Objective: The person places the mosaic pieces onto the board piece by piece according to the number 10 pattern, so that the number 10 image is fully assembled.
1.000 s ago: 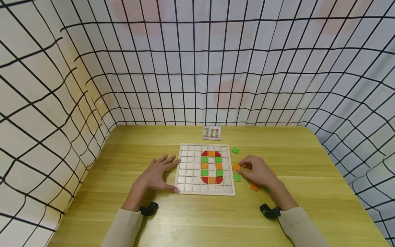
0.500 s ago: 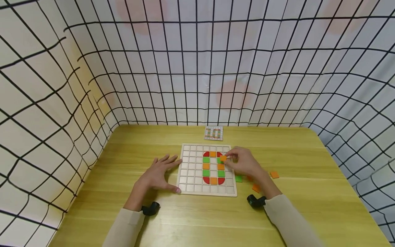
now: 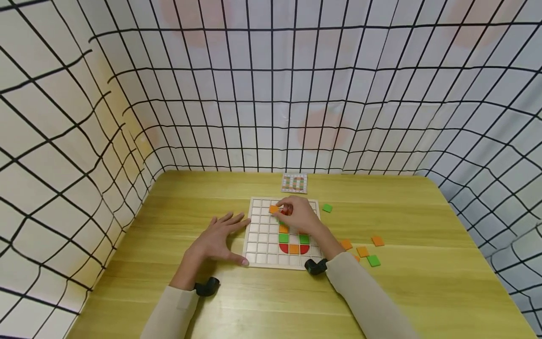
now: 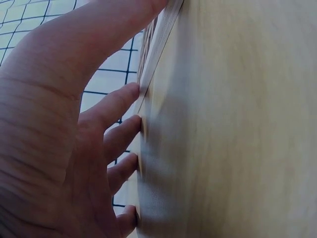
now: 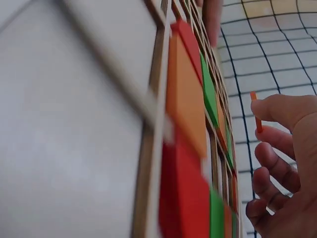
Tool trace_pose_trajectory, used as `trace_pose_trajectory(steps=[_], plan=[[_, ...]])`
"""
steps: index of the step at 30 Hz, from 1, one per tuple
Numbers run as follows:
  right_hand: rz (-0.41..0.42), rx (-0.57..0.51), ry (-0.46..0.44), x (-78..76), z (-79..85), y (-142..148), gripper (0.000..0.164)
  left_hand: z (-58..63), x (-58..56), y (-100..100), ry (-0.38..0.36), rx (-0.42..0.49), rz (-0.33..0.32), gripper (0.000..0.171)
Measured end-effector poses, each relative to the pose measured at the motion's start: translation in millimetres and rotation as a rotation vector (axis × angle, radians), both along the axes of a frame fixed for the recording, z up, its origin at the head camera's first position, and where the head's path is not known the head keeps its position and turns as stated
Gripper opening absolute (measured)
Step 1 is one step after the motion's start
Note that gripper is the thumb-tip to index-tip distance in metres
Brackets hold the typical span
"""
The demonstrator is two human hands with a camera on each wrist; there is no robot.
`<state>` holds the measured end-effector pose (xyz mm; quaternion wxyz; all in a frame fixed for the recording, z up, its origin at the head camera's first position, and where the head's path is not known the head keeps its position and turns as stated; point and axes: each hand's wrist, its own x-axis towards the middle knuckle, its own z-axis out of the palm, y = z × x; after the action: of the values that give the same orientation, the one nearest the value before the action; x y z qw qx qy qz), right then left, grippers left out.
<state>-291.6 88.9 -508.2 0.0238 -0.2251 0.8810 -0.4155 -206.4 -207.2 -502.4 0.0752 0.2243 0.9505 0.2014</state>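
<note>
An orange square tile (image 3: 274,209) is pinched between thumb and index finger of my right hand (image 3: 299,214), over the upper middle of the white grid board (image 3: 258,249). In the right wrist view the tile (image 5: 256,113) appears edge-on, held above the board. Red, orange and green tiles set in the board form a ring, whose upper part my right hand hides. My left hand (image 3: 218,239) lies spread at the board's left edge, with thumb and index fingertip touching it. The left wrist view has the left fingers (image 4: 121,104) extended, fingertips down on the table.
A small pattern card (image 3: 294,183) lies behind the board. One green tile (image 3: 327,208) sits right of the board. Several orange tiles (image 3: 378,241) and another green tile (image 3: 373,261) lie farther right on the wooden table (image 3: 423,292). A black-gridded white cloth (image 3: 262,84) rises behind.
My right hand took the orange tile from beside the board's right edge and carried it left across the ring of tiles. My left hand stayed at the board's left edge.
</note>
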Motion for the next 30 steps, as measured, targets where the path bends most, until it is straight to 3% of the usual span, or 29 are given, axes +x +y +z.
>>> trace_pose_trajectory(steps=[7,13,23,30], plan=[[0.025,0.026,-0.033,-5.1,-1.4,-30.7,0.026,-0.5,0.2,2.7,-0.015,-0.008,0.005,0.119],[-0.013,0.095,-0.030,-6.2,-0.9,-48.4,0.028,0.0,-1.1,1.5,-0.013,-0.006,0.001,0.119],[-0.060,0.230,0.009,-3.6,1.1,-60.7,0.029,-2.3,-3.2,-0.7,-0.009,-0.013,0.003,0.120],[-0.067,0.246,0.009,-2.8,0.9,-61.4,0.034,-2.1,-2.3,0.1,-0.014,-0.014,0.002,0.119]])
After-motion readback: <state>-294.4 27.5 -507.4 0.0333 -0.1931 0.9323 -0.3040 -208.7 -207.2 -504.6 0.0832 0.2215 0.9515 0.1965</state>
